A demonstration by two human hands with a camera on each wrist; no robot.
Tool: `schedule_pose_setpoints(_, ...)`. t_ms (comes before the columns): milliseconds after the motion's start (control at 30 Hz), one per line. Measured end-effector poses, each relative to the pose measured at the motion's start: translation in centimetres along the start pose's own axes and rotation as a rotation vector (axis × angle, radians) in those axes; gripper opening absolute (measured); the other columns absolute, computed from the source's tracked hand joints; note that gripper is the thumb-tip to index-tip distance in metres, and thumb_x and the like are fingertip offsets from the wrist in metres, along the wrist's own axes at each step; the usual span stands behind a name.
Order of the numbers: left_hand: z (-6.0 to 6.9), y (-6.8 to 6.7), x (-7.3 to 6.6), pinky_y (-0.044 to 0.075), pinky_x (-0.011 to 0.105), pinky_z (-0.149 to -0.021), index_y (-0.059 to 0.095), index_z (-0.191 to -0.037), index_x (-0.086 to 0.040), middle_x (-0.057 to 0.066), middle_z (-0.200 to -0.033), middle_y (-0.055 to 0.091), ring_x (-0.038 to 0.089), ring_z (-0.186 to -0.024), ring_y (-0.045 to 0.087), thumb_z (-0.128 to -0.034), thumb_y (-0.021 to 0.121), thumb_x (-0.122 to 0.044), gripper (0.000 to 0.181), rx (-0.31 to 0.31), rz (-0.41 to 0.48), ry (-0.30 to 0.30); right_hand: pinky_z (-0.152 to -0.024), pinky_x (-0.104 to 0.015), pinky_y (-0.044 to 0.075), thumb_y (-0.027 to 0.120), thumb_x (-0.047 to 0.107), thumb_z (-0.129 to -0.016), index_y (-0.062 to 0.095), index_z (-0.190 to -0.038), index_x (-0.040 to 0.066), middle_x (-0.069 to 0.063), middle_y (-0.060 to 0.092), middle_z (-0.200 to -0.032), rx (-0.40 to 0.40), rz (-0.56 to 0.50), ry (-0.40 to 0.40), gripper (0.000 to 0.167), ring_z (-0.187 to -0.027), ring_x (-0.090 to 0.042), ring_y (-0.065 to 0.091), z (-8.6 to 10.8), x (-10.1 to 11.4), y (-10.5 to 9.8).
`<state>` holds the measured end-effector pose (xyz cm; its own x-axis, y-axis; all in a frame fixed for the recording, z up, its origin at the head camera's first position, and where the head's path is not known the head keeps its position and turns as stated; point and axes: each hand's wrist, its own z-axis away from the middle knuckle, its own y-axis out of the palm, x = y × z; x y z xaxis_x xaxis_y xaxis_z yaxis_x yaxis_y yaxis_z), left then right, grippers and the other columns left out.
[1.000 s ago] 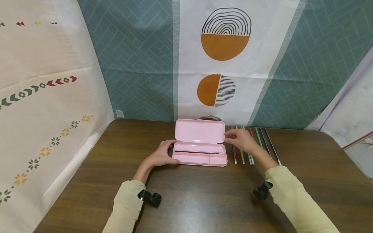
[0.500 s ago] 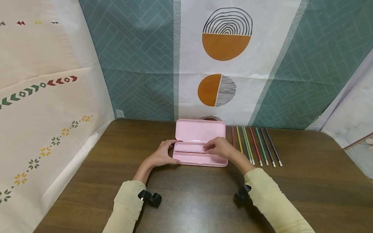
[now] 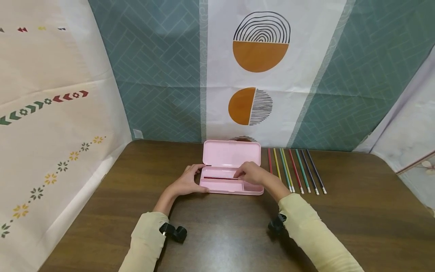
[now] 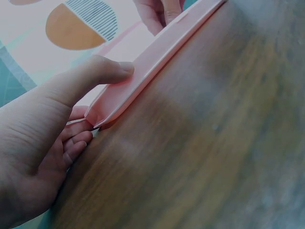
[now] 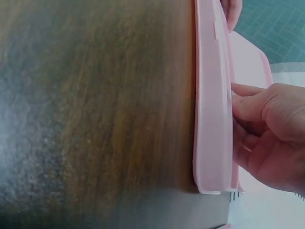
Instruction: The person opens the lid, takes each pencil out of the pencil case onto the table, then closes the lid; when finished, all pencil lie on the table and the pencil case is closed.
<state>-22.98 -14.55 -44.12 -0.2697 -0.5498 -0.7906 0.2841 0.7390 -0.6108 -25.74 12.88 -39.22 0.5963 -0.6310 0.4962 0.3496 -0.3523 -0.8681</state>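
Note:
An open pink pencil case (image 3: 221, 185) lies on the table, its lid (image 3: 232, 153) tipped back behind it. A dark red pencil (image 3: 217, 178) lies lengthwise in its rear compartment. My left hand (image 3: 186, 182) grips the case's left end, thumb (image 4: 112, 71) on the front wall and fingers around the back corner. My right hand (image 3: 252, 173) reaches into the case from the right and pinches the pencil near its middle. That hand covers the pencil's right part. In the right wrist view, the case wall hides the fingertips of the right hand (image 5: 279, 136).
Several pencils, among them a yellow pencil (image 3: 276, 162) and a blue pencil (image 3: 316, 172), lie side by side right of the case, erasers toward me. The brown table (image 3: 217, 234) meets a patterned cloth (image 3: 163, 75) at its back edge.
My right hand has moved left from beside the lid, over the row of pencils, into the case and onto the red pencil. My left hand has stayed on the case.

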Motion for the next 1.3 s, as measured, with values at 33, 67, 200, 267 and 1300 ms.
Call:
schedule_pose_setpoints(33,0.0,0.0,0.0,0.038,0.047,-0.096,0.041,-0.140,-0.002,0.015,-0.127,0.044,0.029,-0.118,0.037,-0.0668,0.085,-0.029,0.090,0.000,0.001,-0.001,-0.078,-0.031,0.050,0.061,-0.009,-0.085,0.075,-0.090,-0.002,-0.006,0.071,-0.085,0.007,0.005,0.002,0.017,-0.077,-0.013,0.057,0.0,0.0,0.0)
schedule_pose_setpoints(67,0.0,0.1,0.1,0.038,0.047,-0.095,0.041,-0.140,-0.002,0.015,-0.127,0.044,0.029,-0.118,0.037,-0.0670,0.085,-0.030,0.089,0.001,0.000,0.000,-0.078,-0.032,0.050,0.061,-0.008,-0.086,0.075,-0.090,-0.002,-0.006,0.071,-0.084,0.014,0.010,0.003,0.016,-0.077,-0.013,0.057,0.0,0.1,0.0)
schedule_pose_setpoints(200,-0.1,0.1,0.2,0.037,0.047,-0.095,0.042,-0.139,-0.003,0.014,-0.126,0.044,0.029,-0.118,0.037,-0.0665,0.085,-0.029,0.089,0.000,0.007,0.001,-0.079,-0.034,0.049,0.061,-0.007,-0.088,0.073,-0.089,0.000,-0.004,0.068,-0.082,0.026,0.018,0.017,0.014,-0.078,-0.015,0.055,0.0,0.1,-0.1)
schedule_pose_setpoints(267,-0.1,0.1,0.2,0.037,0.047,-0.095,0.041,-0.140,-0.003,0.014,-0.127,0.044,0.029,-0.118,0.037,-0.0667,0.084,-0.030,0.089,0.001,0.007,0.001,-0.079,-0.036,0.049,0.061,-0.007,-0.087,0.072,-0.089,0.000,-0.004,0.067,-0.082,0.001,0.019,0.015,0.013,-0.079,-0.016,0.056,0.1,0.1,-0.3)
schedule_pose_setpoints(1300,-0.1,0.0,0.1,0.037,0.046,-0.095,0.041,-0.140,-0.002,0.015,-0.127,0.044,0.028,-0.118,0.037,-0.0668,0.085,-0.029,0.089,0.004,0.008,0.002,-0.073,-0.042,0.051,0.065,0.006,-0.090,0.063,-0.111,-0.009,-0.021,0.068,-0.096,-0.409,-0.127,0.370,0.026,-0.088,-0.034,0.065,5.4,-4.1,-6.7)
